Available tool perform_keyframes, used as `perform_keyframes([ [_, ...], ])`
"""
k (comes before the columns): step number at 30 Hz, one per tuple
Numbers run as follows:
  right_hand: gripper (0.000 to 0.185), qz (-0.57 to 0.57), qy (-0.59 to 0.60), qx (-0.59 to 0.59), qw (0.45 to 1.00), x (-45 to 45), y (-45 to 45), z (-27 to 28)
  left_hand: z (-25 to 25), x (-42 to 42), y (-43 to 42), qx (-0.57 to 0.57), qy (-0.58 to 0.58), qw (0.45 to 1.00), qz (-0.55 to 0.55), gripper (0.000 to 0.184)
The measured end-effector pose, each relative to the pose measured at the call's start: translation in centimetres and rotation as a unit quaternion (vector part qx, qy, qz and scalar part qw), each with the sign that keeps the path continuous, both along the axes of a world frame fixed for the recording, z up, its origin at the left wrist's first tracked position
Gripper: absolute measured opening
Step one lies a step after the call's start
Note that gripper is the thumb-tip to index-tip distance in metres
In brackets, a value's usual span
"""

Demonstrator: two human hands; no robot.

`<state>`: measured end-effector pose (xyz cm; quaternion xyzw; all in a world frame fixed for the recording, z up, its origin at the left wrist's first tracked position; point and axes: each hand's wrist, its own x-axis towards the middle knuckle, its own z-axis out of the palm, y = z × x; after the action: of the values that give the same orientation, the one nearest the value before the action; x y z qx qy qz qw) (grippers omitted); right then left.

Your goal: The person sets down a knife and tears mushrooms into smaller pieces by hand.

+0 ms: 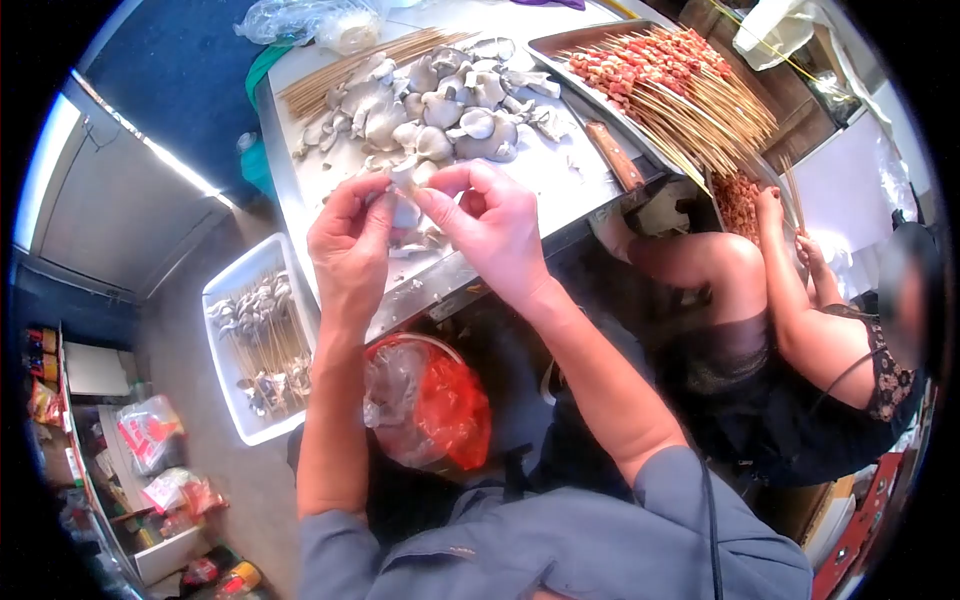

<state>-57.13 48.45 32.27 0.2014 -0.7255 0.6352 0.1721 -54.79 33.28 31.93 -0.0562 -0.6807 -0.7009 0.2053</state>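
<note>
Above the front edge of the white table (570,205), my left hand (350,230) and my right hand (485,225) meet, both pinching a pale grey mushroom piece (407,178). The fingers of each hand are closed on it. Just beyond my hands lies a heap of grey oyster mushrooms (435,100). A bundle of bare wooden skewers (340,75) lies behind the heap at the left. A wooden-handled tool (614,155) rests at the table's right edge.
A tray (545,45) of red meat skewers stands at the upper right. Beside it sits a co-worker (840,340) holding skewers. A white bin (221,385) with mushroom skewers is at lower left. A red-lined bucket (450,400) stands below my arms.
</note>
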Motion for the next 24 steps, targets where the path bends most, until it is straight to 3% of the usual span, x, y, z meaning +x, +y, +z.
perform_keyframes([
  [2, 0.018, 0.037, -0.111, -0.047, 0.992, -0.2, 0.3, 0.1, 0.4, 0.2, 0.0, -0.013, -0.003, 0.999, -0.029, 0.014],
  [3, 0.018, 0.037, -0.112, -0.046, 0.992, -0.3, 0.4, 0.1, 0.5, 0.2, -0.1, -0.026, -0.005, 0.998, -0.058, 0.014],
  [5, 0.013, 0.15, -0.163, -0.113, 0.969, -0.3, 0.6, 0.2, 0.1, 0.1, -0.1, -0.048, 0.004, 0.997, -0.063, 0.014],
  [10, 0.01, 0.118, -0.189, -0.188, 0.957, -0.8, 0.6, -0.6, 0.0, 0.1, -0.4, -0.073, -0.012, 0.996, -0.054, 0.014],
  [12, 0.017, 0.077, -0.209, -0.216, 0.951, -1.4, 1.3, -0.7, 0.3, 0.1, -0.4, -0.016, -0.048, 0.998, -0.033, 0.017],
  [15, 0.029, -0.006, -0.207, -0.113, 0.972, -1.5, 1.3, -0.6, 0.5, 0.3, -0.6, -0.033, -0.077, 0.995, -0.051, 0.022],
  [16, 0.039, -0.04, -0.123, -0.043, 0.991, -1.8, 1.1, -1.1, 0.4, 0.2, -0.5, -0.033, -0.078, 0.995, -0.053, 0.022],
  [19, 0.037, -0.061, -0.036, 0.027, 0.997, -1.4, 0.8, -1.8, 0.2, 0.0, 0.1, -0.041, -0.062, 0.995, -0.068, 0.03],
  [22, 0.033, -0.001, -0.095, -0.029, 0.995, -0.8, 0.7, -0.9, 0.2, 0.0, 0.2, -0.074, -0.041, 0.994, -0.071, 0.04],
  [24, 0.03, 0.037, -0.137, -0.065, 0.988, -0.6, 0.6, -0.6, 0.2, 0.0, 0.4, -0.023, -0.04, 0.996, -0.078, 0.038],
])
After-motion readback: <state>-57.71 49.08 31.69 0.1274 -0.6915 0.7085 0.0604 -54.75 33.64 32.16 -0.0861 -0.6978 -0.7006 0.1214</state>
